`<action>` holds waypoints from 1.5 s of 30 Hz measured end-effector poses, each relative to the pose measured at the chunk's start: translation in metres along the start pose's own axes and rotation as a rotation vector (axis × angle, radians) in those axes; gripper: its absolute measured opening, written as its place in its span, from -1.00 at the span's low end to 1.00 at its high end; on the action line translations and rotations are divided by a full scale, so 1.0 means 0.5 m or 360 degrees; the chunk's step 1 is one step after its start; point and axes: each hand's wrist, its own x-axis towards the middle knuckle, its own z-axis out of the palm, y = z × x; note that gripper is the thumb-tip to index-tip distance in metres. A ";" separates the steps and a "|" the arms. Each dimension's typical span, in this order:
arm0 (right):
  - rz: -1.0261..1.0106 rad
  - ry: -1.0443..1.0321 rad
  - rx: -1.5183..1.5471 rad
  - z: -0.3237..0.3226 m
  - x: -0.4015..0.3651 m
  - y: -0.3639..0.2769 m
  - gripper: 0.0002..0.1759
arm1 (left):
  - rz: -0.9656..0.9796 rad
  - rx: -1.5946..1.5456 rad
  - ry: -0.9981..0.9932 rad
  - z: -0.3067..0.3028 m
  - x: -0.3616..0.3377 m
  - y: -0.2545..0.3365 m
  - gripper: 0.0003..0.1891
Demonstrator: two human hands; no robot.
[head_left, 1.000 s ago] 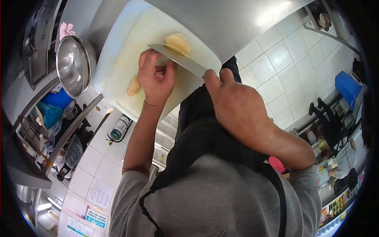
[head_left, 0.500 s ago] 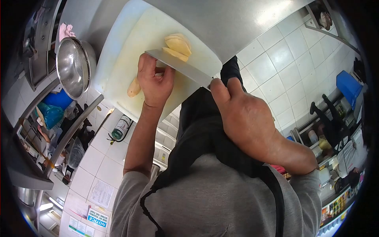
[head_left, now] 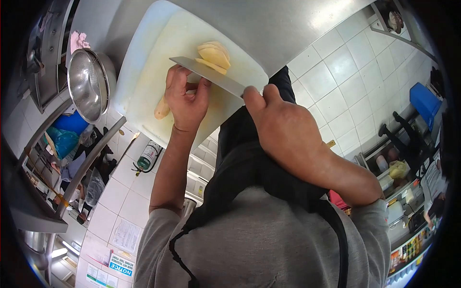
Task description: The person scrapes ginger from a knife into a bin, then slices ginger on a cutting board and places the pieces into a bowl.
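My right hand is wrapped around the handle of a wide-bladed kitchen knife. The blade crosses the white cutting board, its edge by a thin pale-yellow slice. Against the near side of the blade, my left hand is closed with curled fingers on what looks like a peeled potato, mostly hidden under them. Beyond the blade lie several potato slices, leaning together in a stack. Another pale potato piece rests on the board left of my left wrist.
Nested metal colanders stand left of the board, with a pink cloth behind them. The steel counter extends beyond the board. A fire extinguisher is low on the left. Another person is at the far right, near a blue bin.
My right hand and the knife have shifted left and slightly up, the blade still by the slices. My left hand has barely moved. The person at far right has changed position.
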 end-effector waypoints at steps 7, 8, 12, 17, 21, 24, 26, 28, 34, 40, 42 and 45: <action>-0.0009 0.0012 -0.0104 -0.014 -0.025 0.002 -0.71 | 0.0000 0.0024 -0.0027 -0.003 -0.001 0.001 -0.63; -0.0006 0.0009 -0.0108 -0.007 -0.019 0.003 -0.71 | -0.0012 -0.0001 -0.0015 -0.002 0.000 0.007 -0.63; -0.0023 0.0069 -0.0033 0.018 0.015 0.001 -0.68 | 0.0041 0.0027 -0.0015 -0.001 0.001 -0.001 -0.64; 0.0020 0.0024 0.0029 0.013 -0.006 0.000 -0.66 | -0.0036 -0.0030 -0.0003 0.001 0.002 0.006 -0.65; -0.0034 0.0119 -0.0044 0.056 0.044 0.009 -0.68 | 0.0041 -0.0016 0.0014 0.004 0.001 0.003 -0.63; -0.0104 0.0197 -0.0171 0.055 0.061 0.009 -0.72 | -0.0087 -0.0073 0.0014 0.002 -0.001 0.012 -0.61; -0.0134 0.0221 -0.0239 0.049 0.049 0.008 -0.75 | -0.0071 -0.0074 0.0012 0.003 -0.003 0.011 -0.61; -0.0078 0.0137 -0.0060 0.028 0.024 0.000 -0.67 | -0.0058 -0.0064 0.0024 0.002 -0.002 0.003 -0.62; 0.0052 -0.0036 -0.0055 -0.009 -0.035 -0.020 -0.56 | -0.0076 -0.0074 -0.0011 -0.003 -0.005 -0.004 -0.63; 0.0005 0.0039 -0.0036 0.004 -0.032 -0.007 -0.60 | -0.0034 -0.0061 -0.0019 -0.005 -0.005 -0.003 -0.62; -0.0015 0.0058 -0.0012 0.015 -0.015 -0.002 -0.61 | -0.0039 -0.0059 -0.0009 -0.004 -0.006 -0.003 -0.62; -0.0072 0.0148 -0.0021 0.025 0.009 -0.003 -0.66 | -0.0064 -0.0186 0.0030 0.003 -0.008 -0.005 -0.62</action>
